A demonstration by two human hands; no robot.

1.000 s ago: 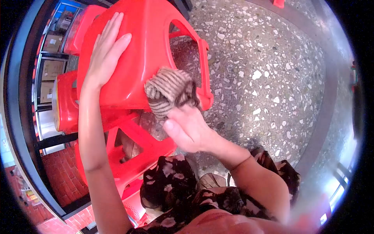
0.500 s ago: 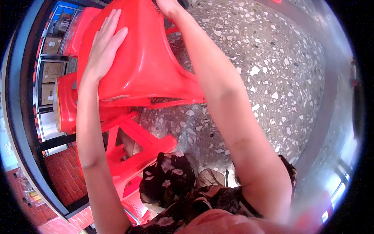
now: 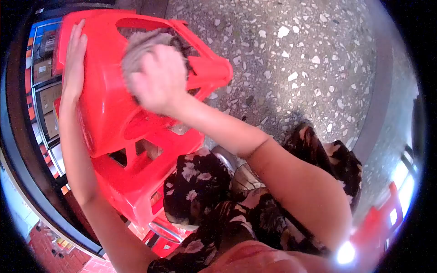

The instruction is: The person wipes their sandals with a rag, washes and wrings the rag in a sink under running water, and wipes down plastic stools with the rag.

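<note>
A red plastic stool (image 3: 102, 98) is tilted in front of me, its legs pointing to the right. My left hand (image 3: 75, 63) lies flat along its left side, fingers stretched out and holding nothing. Blurred by motion, my right hand (image 3: 161, 79) presses a striped grey-brown cloth (image 3: 132, 54) against the stool's side, near the opening between the legs. Part of the cloth is hidden under the hand.
Another red stool (image 3: 132, 186) stands below the first, close to my knees. Shelves with cardboard boxes (image 3: 49, 99) are at the left behind a dark frame. Speckled stone floor (image 3: 291, 68) extends to the right. Something red (image 3: 375, 223) shows at the lower right.
The stool has turned and tipped, so more of its leg side shows. My right hand has come back from the far edge with the cloth. My left hand has shifted left with the stool.
</note>
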